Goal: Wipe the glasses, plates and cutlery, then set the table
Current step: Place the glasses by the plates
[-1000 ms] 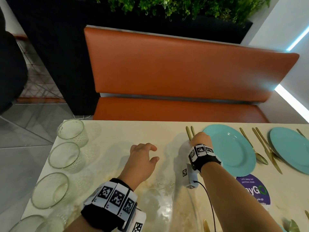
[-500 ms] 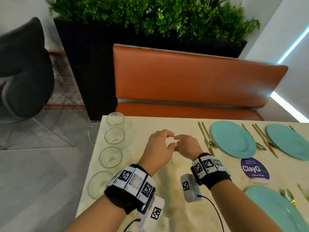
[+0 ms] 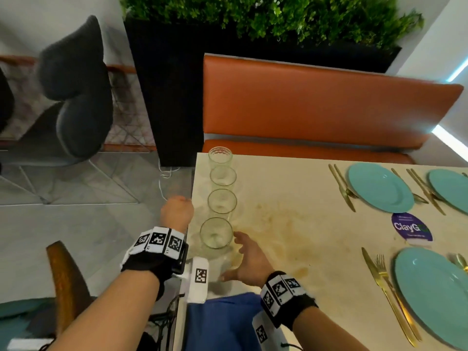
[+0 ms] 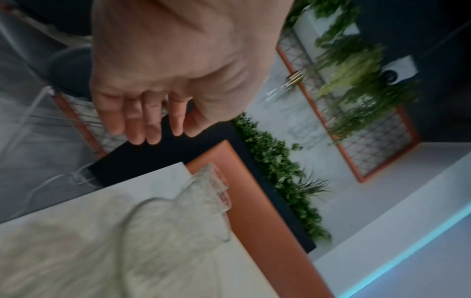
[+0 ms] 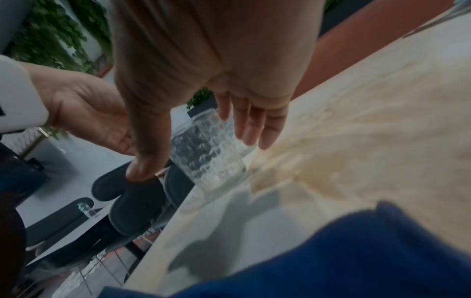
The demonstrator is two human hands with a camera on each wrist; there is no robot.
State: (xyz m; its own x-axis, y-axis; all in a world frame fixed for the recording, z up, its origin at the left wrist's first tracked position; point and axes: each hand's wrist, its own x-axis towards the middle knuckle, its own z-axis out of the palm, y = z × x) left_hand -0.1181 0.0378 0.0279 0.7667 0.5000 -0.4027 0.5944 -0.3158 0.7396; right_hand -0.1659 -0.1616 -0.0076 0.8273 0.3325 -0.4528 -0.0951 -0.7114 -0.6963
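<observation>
Glasses (image 3: 219, 196) stand in a row along the bench's (image 3: 291, 198) left edge. Right hand (image 3: 249, 259), fingers (image 5: 251, 125) spread, empty, flanks the nearest glass (image 3: 216, 233). Left hand (image 3: 177, 211), fingers loosely extended, empty, hovers left of it.

Both forearms are bare. Each wrist wears a black fabric band (image 3: 148, 268) ringed with white tiles printed with black square fiducial codes (image 3: 159, 239). A white box-shaped camera housing (image 3: 198, 279) bearing one such code hangs under the left wrist, with a thin black cable (image 3: 166, 309) trailing from it; a matching white housing (image 3: 260, 330) sits under the right wrist band (image 3: 291, 300).
</observation>
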